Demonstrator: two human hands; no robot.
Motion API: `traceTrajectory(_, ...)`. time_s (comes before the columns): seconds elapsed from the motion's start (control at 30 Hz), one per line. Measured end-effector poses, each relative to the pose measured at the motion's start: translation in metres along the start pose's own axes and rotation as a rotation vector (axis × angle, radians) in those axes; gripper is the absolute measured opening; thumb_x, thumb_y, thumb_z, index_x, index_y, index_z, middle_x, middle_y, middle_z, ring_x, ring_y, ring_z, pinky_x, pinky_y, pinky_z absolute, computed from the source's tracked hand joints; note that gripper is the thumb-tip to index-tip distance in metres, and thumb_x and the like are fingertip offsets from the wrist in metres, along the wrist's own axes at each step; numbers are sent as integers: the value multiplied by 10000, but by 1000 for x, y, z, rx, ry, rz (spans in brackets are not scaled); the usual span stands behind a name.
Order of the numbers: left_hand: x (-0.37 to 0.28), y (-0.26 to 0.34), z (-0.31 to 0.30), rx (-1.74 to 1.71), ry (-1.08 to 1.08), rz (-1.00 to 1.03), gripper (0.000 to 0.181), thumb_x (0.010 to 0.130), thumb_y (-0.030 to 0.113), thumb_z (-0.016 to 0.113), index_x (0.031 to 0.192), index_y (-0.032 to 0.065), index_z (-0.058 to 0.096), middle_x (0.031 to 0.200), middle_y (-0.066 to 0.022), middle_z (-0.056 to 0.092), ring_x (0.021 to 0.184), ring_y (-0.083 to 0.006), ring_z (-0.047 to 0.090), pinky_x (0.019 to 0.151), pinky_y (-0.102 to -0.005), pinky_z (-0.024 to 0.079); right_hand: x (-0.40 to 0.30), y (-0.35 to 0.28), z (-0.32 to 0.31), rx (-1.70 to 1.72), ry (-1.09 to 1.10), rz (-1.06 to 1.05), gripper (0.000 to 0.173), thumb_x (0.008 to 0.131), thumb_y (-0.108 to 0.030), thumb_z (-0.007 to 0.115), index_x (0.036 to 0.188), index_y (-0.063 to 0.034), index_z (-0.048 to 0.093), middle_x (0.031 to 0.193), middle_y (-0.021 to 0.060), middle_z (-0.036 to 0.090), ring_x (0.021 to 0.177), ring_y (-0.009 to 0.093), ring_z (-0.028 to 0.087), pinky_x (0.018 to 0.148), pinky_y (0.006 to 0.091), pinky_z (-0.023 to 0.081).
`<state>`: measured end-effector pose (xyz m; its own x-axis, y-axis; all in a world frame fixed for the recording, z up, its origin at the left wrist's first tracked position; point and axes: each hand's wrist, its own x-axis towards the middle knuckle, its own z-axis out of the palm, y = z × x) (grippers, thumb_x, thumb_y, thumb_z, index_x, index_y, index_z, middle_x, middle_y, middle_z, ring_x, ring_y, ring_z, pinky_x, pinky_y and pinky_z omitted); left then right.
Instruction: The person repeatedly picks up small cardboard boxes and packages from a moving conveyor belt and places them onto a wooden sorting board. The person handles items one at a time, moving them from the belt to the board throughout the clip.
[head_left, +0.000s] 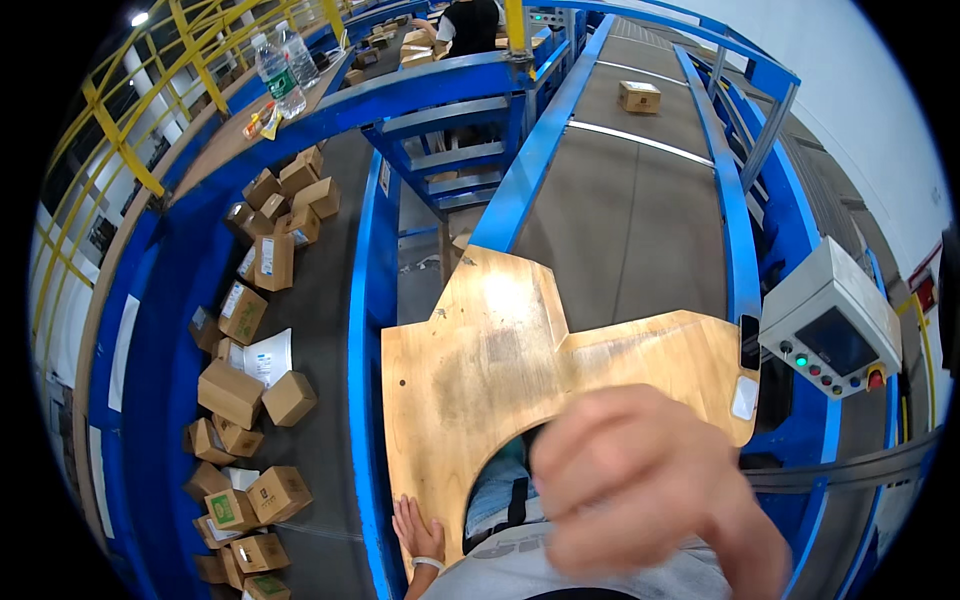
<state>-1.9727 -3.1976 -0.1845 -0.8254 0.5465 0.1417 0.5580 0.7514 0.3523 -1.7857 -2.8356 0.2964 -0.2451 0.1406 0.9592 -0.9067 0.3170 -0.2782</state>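
My left hand (418, 527) lies flat on the left edge of a wooden work board (465, 360), fingers spread, a pale bangle on the wrist. Close to the camera, my right hand (630, 480) is raised over the board's cut-out, blurred, with its fingers curled; I see no object in it. Beyond the board, a small cardboard box (639, 97) sits on a grey conveyor belt (622, 202). At the board's right edge lie a dark phone-like object (748, 342) and a small white item (744, 397).
Many cardboard boxes (274, 262) lie on a lower belt (322, 330) at the left. A control box (832, 330) with buttons stands at the right. Water bottles (277, 79) stand on a ledge. Blue rails (364, 375) flank the board. Another person (472, 28) stands at the back.
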Motion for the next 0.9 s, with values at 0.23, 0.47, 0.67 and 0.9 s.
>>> traceTrajectory(0.23,25,-9,-4,-52,-48,41,759,847,215,677,1540,37,426,1661,-162,351,1573,-367,231,1270,-560,153,-147,288,48,-142,19,976,264,1024,12,521,1250,5,659,957,86,642,852,148,632,777,292,521)
traceTrajectory(0.47,72,-7,4,-97,-110,5,728,875,314,699,1524,73,474,1646,-118,374,1565,-317,264,1275,-534,199,-327,410,61,-698,-380,790,388,898,36,602,1279,-13,650,1334,199,597,1300,394,528,1109,460,410)
traceTrajectory(0.67,95,-6,1,-62,-142,-17,698,908,333,649,1540,101,462,1667,-90,350,1570,-283,266,1275,-518,210,-351,424,54,-797,-560,673,411,917,-32,606,1326,-52,640,1458,190,533,1392,390,462,1184,548,303)
traceTrajectory(0.9,115,-22,-4,-75,-145,1,621,970,309,592,1554,139,466,1680,-52,346,1575,-247,266,1282,-497,213,-354,437,53,-801,-555,757,411,920,-45,587,1327,-30,639,1460,191,538,1384,399,457,1174,501,324)
